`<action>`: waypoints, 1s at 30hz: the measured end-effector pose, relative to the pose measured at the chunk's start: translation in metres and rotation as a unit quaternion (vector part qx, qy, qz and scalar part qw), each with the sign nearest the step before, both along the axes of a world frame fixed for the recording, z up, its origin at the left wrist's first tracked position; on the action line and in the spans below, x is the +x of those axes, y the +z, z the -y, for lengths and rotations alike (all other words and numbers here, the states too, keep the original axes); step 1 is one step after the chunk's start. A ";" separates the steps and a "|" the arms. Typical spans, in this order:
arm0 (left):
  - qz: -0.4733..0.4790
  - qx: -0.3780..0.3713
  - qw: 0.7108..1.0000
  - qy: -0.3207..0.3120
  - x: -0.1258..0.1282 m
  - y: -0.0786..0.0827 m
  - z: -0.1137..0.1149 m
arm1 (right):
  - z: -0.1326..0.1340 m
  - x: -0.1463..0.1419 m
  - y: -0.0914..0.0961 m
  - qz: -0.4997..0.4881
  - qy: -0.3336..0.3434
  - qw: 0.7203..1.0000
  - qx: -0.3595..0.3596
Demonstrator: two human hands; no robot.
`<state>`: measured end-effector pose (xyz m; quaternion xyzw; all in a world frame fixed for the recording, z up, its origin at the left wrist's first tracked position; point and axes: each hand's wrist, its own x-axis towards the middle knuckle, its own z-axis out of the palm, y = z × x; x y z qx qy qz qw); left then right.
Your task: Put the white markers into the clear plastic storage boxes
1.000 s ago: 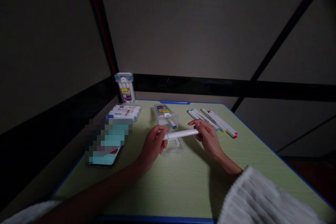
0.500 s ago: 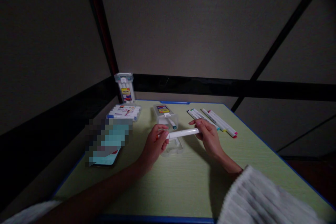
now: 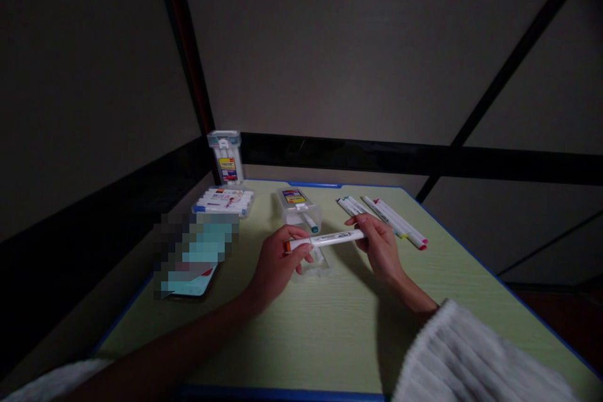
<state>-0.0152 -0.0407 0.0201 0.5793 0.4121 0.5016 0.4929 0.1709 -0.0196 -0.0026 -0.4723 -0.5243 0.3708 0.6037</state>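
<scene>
A white marker (image 3: pixel 335 239) with an orange end lies level between both hands, its printed side facing me. My left hand (image 3: pixel 279 261) is closed on the orange end. The fingers of my right hand (image 3: pixel 377 247) pinch the other end, hiding its tip. Just beyond the marker lies a clear plastic case (image 3: pixel 296 206) with a yellow and blue label, and a teal-tipped marker (image 3: pixel 309 222) sticks out of its near opening. Partly hidden under my hands is a clear lid-like part (image 3: pixel 321 267) on the table.
Several capped markers (image 3: pixel 400 223) lie side by side at the right. At the left are a flat marker pack (image 3: pixel 224 201), an upright marker case (image 3: pixel 228 162) and a phone (image 3: pixel 193 286), partly pixelated. The pale green table (image 3: pixel 292 339) has blue edges; walls stand behind and left.
The marker has turned about its length, so its printing now shows. My left fingers have shifted, baring the orange end. The other things stay where they were.
</scene>
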 end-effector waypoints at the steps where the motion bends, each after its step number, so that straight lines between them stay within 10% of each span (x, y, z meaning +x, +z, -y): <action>1: -0.007 0.003 1.000 0.006 0.000 0.000 0.000 | 0.000 0.000 0.000 0.001 -0.003 1.000 0.000; 30: 0.067 -0.067 0.995 0.036 0.002 -0.001 -0.001 | 0.006 -0.005 0.004 0.093 0.032 0.995 0.034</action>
